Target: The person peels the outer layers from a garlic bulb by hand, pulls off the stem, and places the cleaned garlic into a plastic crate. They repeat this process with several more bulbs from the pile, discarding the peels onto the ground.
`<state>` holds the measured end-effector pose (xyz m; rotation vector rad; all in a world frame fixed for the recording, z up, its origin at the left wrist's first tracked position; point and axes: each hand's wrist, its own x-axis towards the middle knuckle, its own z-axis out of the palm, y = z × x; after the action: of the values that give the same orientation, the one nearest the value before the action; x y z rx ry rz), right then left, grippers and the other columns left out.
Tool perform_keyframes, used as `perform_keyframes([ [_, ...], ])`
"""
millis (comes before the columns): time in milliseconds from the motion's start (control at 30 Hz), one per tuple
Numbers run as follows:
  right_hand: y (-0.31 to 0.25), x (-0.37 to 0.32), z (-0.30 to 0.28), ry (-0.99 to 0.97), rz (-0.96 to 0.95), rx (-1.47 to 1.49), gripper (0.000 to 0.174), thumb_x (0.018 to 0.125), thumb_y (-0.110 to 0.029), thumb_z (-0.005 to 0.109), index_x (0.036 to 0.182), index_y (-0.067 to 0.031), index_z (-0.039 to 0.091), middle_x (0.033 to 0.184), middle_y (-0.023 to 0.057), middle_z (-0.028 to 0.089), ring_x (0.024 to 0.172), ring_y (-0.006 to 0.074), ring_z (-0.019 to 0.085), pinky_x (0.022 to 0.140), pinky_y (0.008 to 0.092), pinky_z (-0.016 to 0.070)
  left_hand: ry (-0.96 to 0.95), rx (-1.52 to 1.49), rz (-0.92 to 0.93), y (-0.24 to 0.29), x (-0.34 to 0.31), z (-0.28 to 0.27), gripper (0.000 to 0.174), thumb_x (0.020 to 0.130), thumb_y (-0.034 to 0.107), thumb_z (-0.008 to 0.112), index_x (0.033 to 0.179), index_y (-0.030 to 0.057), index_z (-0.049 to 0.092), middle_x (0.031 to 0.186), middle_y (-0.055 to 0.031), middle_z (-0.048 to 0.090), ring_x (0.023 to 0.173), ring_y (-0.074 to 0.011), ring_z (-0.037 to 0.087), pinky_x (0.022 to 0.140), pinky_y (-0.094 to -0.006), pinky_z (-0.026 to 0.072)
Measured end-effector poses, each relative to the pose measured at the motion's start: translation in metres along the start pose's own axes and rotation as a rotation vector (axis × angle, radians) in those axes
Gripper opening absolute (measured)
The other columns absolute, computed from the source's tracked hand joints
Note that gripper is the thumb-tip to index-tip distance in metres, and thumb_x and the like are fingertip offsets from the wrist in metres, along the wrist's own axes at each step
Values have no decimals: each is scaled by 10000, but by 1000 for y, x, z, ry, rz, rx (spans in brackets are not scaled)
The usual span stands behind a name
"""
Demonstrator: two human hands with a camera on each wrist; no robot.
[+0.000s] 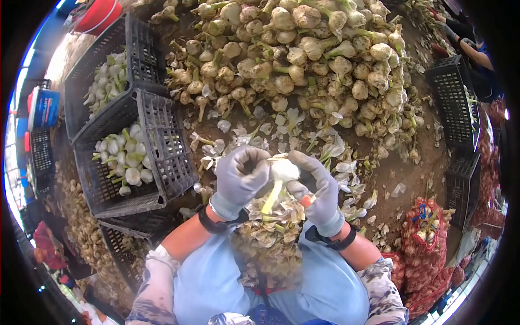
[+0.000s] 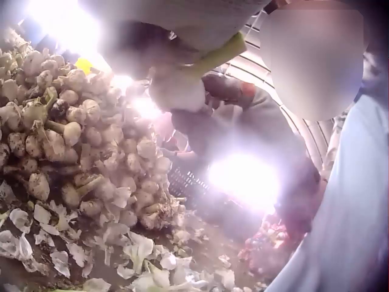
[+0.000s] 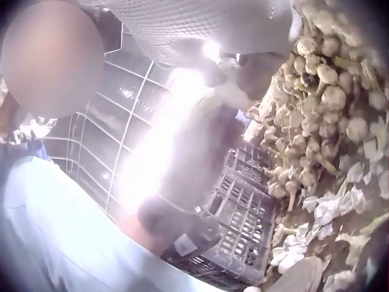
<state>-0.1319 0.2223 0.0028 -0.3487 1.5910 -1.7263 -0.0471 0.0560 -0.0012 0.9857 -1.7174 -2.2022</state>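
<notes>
Both hands, in grey gloves, hold a white garlic bulb (image 1: 285,171) above the person's lap, its pale green stem (image 1: 271,199) pointing down toward the body. The left hand (image 1: 238,179) grips the bulb from its left side with curled fingers. From the other side the right hand (image 1: 320,189) pinches it, index finger at the top and thumb lower down. A brownish flap of skin shows on the bulb's upper edge. In the left wrist view the bulb (image 2: 177,90) and stem stand out against glare; the right wrist view shows the bulb (image 3: 230,94) blurred.
A large heap of soil-stained garlic (image 1: 303,54) lies ahead. Black crates (image 1: 162,141) with cleaned white bulbs (image 1: 127,154) stand at the left. Loose peelings (image 1: 330,146) cover the ground and lap. Red net sacks (image 1: 425,254) and another black crate (image 1: 455,103) are on the right.
</notes>
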Motion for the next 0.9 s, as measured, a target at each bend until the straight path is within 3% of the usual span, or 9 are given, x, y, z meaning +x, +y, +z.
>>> perform_keyframes([
  [100,1,10,-11,-137,103,260,562,921,-82,674,1426,8,445,1371,108,547,1234,192,552,1042,344,451,17,-344,-159,-5,5,-6,89,910,-24,584,966,-45,650,829,-37,676,746,-65,619,689,-222,514],
  [167,-9,18,-16,-207,289,502,595,932,-78,658,1459,8,397,1391,105,533,1265,191,535,1057,333,433,-3,-112,-61,-2,3,-6,87,907,32,628,968,-19,663,850,-18,688,713,-47,610,648,-206,507],
  [333,3,21,-16,-211,142,-143,594,945,-212,665,1453,-26,419,1238,51,568,1028,92,582,886,264,499,-121,-120,-80,-6,0,-5,97,925,84,619,962,-1,650,840,-46,698,683,-71,631,614,-210,514],
  [500,12,18,-25,-193,238,480,678,928,-265,677,1472,-13,361,1238,83,580,1102,169,600,946,298,490,61,-645,-35,1,17,-26,169,955,157,621,1027,4,621,862,-95,710,668,-130,660,611,-247,551],
  [600,22,15,-28,-231,205,627,729,929,-340,657,1485,-1,330,1229,93,593,1123,197,605,962,327,498,282,73,-18,-20,41,-57,182,959,42,551,1132,-6,579,1045,-115,688,866,-149,688,775,-263,573],
  [667,31,20,-30,-229,225,661,758,923,-371,664,1487,4,324,1229,96,593,1121,200,608,960,324,498,216,618,441,-38,47,-67,607,893,131,643,1434,21,389,1437,-197,460,1243,-257,543,968,-375,510],
  [733,25,24,-21,-169,205,624,730,961,-384,622,1489,22,323,1205,103,611,1106,192,612,958,310,496,25,451,493,-18,24,-37,970,788,234,767,1573,93,217,1636,-156,166,1479,-306,262,1128,-461,373],
  [833,19,31,-1,-185,212,308,623,1010,-337,552,1465,47,370,1200,108,626,1101,165,605,947,295,492,-220,788,661,-11,16,-18,890,767,214,815,1515,62,356,1561,-160,357,1405,-286,406,1069,-374,439],
  [900,24,35,-3,-273,86,5,505,1041,-323,501,1367,62,517,1149,95,663,1030,136,597,909,291,482,-263,558,445,-22,16,-28,767,788,140,789,1463,58,434,1449,-142,491,1273,-271,529,1029,-334,471],
])
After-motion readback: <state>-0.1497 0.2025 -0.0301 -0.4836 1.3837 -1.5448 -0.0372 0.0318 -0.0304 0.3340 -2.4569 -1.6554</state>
